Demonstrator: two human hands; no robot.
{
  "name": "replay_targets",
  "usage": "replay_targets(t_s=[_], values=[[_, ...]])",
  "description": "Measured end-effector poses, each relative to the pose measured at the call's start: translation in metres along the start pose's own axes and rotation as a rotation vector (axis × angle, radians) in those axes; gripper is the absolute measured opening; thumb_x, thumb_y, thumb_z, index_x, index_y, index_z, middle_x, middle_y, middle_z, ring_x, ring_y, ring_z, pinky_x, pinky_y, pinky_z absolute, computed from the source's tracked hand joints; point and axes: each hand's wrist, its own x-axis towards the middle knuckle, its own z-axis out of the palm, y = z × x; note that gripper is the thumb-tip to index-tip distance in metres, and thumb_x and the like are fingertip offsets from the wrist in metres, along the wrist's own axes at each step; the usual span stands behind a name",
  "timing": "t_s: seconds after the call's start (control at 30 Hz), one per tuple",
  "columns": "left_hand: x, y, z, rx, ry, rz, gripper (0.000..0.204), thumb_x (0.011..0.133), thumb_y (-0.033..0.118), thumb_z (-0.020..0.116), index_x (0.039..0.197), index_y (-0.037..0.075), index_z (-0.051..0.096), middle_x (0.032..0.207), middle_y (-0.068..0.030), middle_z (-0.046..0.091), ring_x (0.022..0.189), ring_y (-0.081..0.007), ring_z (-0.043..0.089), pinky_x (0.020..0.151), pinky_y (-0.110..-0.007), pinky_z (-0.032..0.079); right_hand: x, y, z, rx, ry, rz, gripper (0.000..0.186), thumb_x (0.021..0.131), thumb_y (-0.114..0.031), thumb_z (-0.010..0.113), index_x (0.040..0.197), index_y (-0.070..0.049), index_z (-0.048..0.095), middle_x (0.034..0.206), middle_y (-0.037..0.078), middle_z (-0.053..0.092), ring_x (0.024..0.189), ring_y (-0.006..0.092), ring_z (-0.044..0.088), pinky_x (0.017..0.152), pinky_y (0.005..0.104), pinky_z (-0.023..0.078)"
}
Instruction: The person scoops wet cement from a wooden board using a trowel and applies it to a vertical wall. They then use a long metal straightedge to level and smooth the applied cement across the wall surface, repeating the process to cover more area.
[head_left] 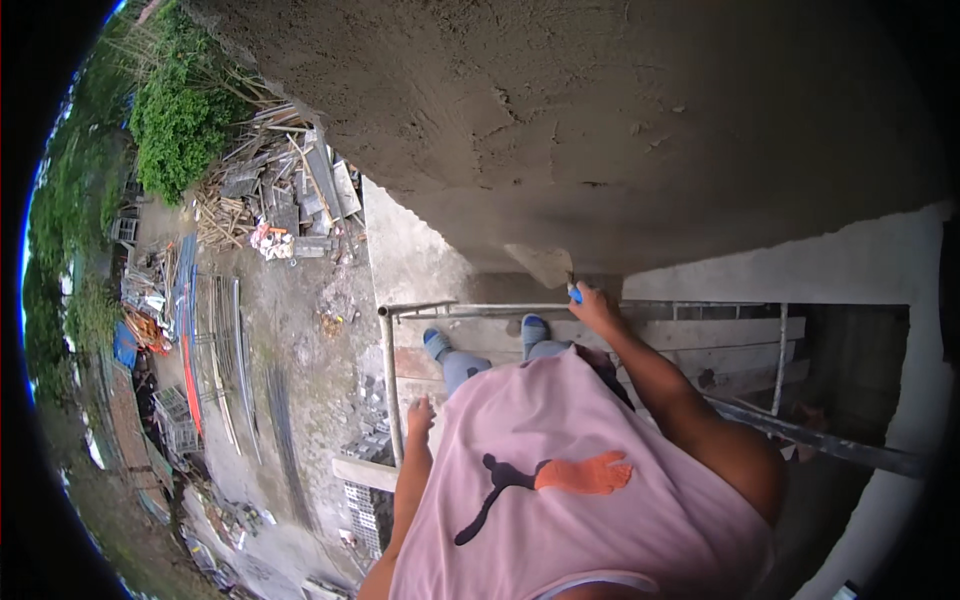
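Observation:
My right hand (595, 308) is closed round the blue handle of a trowel (540, 262). The trowel's thin blade, smeared with grey, lies against the lower part of a wall coated in wet-looking mortar (600, 120). Close beside an upright scaffold post (391, 385) is my left hand (420, 416), a little apart from it. Its fingers are loosely bent and apart, with nothing seen in them.
I stand in blue slippers (535, 328) on scaffold planks (670, 335), edged by metal rails (470, 308). A diagonal bar (820, 435) crosses at my right. Far below on the left lie scrap wood (225, 212), long pipes (188, 340) and stacked hollow blocks (368, 510).

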Motion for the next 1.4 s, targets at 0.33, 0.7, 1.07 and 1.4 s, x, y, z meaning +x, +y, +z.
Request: replay_targets(t_s=[0.33,0.7,1.07,1.4], values=[[0.061,0.126,-0.049,0.283,-0.137,0.216,0.05,0.093,0.045,0.051,0.119,0.003,0.053,0.098,-0.0097,0.064,0.076,-0.0166,0.063,0.054,-0.03,0.047,-0.029,-0.07,0.023,0.44,0.353,0.2,0.035,0.087,-0.033,0.059,0.108,-0.008,0.047,0.082,0.021,0.064,0.076,0.0431,0.061,0.063,0.0498,0.049],[0.14,0.223,-0.152,0.643,-0.327,0.352,0.051,0.094,0.046,0.051,0.125,0.005,0.052,0.103,-0.0089,0.065,0.076,-0.0156,0.063,0.058,-0.029,0.046,0.051,-0.228,0.089,0.921,0.845,0.607,0.021,0.081,-0.024,0.065,0.087,-0.004,0.058,0.069,0.019,0.061,0.066,0.0387,0.061,0.057,0.0424,0.048],[0.186,0.293,-0.268,0.965,-0.298,0.372,0.051,0.093,0.042,0.054,0.128,0.005,0.05,0.104,-0.014,0.066,0.084,-0.0209,0.067,0.058,-0.028,0.049,0.172,-0.325,0.072,1.296,1.004,0.498,0.019,0.078,-0.018,0.067,0.082,-0.005,0.055,0.068,0.017,0.059,0.065,0.0358,0.06,0.055,0.0392,0.046],[0.133,0.334,-0.201,1.054,-0.43,0.527,0.052,0.096,0.041,0.05,0.132,0.003,0.046,0.113,-0.0129,0.063,0.095,-0.0215,0.064,0.074,-0.032,0.051,0.182,-0.309,0.126,1.401,1.003,0.88,0.017,0.079,-0.02,0.064,0.08,-0.004,0.057,0.062,0.017,0.059,0.058,0.0344,0.06,0.053,0.0395,0.046]])
